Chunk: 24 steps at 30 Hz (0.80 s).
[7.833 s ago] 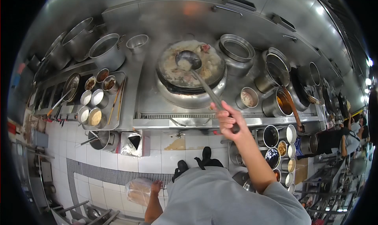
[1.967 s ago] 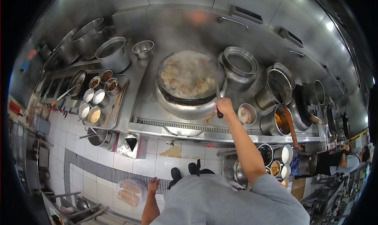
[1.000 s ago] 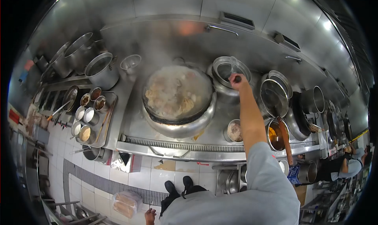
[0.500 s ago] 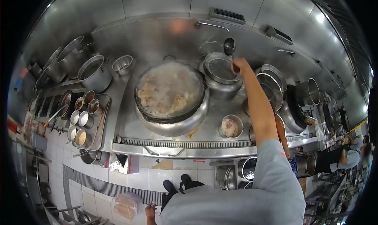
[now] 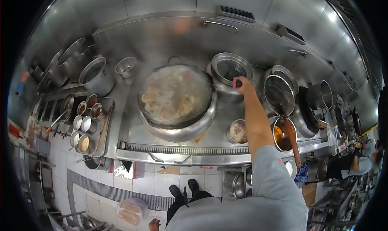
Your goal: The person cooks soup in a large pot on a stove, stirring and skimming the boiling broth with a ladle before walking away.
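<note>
My right hand is closed around the handle of a ladle, over the near side of a metal pot of liquid at the back of the stove. The ladle's bowl looks dark and lies inside the pot, partly blurred. Left of it stands a large steaming wok, full of cloudy broth with pale chunks. Low at the frame's bottom hangs my left hand, partly cut off, with loosely bent fingers slightly apart and no object clearly visible in it. A plastic bag of tan pieces sits on the floor nearby.
A small pot with pinkish-white contents stands by my right forearm. Further right are a strainer and a pot of orange-brown liquid. Seasoning cups crowd a tray at left. Another person works at far right.
My right hand has moved down and toward me, bringing the ladle from above the pot's back rim into the pot. My left hand has dropped slightly lower in view.
</note>
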### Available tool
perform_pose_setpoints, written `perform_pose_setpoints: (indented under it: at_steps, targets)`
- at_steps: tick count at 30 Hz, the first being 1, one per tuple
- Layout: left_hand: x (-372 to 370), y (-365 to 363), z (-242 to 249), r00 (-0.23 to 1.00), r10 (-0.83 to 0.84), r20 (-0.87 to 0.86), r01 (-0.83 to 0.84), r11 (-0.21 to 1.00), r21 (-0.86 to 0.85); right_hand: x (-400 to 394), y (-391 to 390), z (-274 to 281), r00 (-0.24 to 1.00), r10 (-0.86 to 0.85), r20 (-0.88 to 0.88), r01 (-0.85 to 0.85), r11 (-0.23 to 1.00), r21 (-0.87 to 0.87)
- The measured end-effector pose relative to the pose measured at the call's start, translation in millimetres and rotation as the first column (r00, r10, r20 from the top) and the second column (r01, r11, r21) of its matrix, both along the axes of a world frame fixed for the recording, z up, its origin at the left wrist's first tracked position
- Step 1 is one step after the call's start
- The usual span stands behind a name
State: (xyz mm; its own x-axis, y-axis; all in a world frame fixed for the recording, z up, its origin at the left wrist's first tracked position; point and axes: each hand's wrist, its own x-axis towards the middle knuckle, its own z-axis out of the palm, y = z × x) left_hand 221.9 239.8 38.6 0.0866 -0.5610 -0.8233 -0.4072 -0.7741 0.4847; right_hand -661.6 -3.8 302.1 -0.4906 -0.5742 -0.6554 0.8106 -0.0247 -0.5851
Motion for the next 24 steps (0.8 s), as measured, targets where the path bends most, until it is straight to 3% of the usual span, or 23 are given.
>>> perform_pose_setpoints:
  at_steps: [2, 6, 8, 9, 10, 12, 16, 18, 19, 21, 23, 24]
  targets:
    - [-3, 4, 7, 1.000, 0.011, 0.015, -0.011, 1.000, 0.019, -26, -15, -18, 0.965, 0.127, 0.228, -0.035, 0.929, -0.368]
    - [-11, 4, 13, 0.997, 0.068, 0.025, -0.068, 0.998, 0.000, -7, -29, 18, 0.956, 0.118, 0.268, 0.004, 0.911, -0.413]
    - [-20, -2, 14, 0.998, 0.069, 0.009, -0.069, 0.998, -0.013, -5, -31, 43, 0.915, 0.059, 0.399, 0.137, 0.885, -0.446]
    - [-24, -4, 14, 0.998, 0.060, -0.004, -0.060, 0.998, -0.024, 6, -33, 63, 0.964, 0.061, 0.257, 0.053, 0.909, -0.413]
    - [-26, -6, 12, 0.998, 0.058, -0.005, -0.058, 0.998, -0.021, 9, -36, 75, 0.965, 0.058, 0.256, 0.054, 0.910, -0.410]
    - [-32, -12, 6, 0.999, 0.016, -0.035, -0.016, 1.000, 0.005, 9, -41, 96, 0.950, 0.239, 0.200, -0.127, 0.882, -0.453]
    - [-42, -27, -10, 0.996, -0.083, -0.032, 0.081, 0.995, -0.063, 1, -45, 120, 0.917, 0.348, 0.198, -0.197, 0.823, -0.534]
    - [-52, -40, 2, 0.993, -0.023, -0.113, 0.009, 0.992, -0.122, 15, -35, 128, 0.965, 0.178, -0.194, -0.223, 0.944, -0.243]
    - [-59, -43, 9, 0.997, 0.007, -0.083, -0.020, 0.987, -0.161, 19, -26, 121, 0.966, 0.172, -0.192, -0.217, 0.946, -0.241]
    - [-61, -49, 12, 0.996, 0.001, -0.084, -0.017, 0.982, -0.187, 30, -12, 106, 0.695, 0.283, -0.660, -0.164, 0.957, 0.238]
    - [-52, -48, 1, 0.997, 0.003, -0.083, -0.020, 0.977, -0.212, 29, 7, 82, 0.556, 0.364, -0.747, -0.105, 0.923, 0.371]
    - [-44, -44, -6, 0.997, -0.036, -0.072, 0.022, 0.982, -0.190, 27, 13, 71, 0.556, 0.365, -0.746, -0.107, 0.922, 0.372]
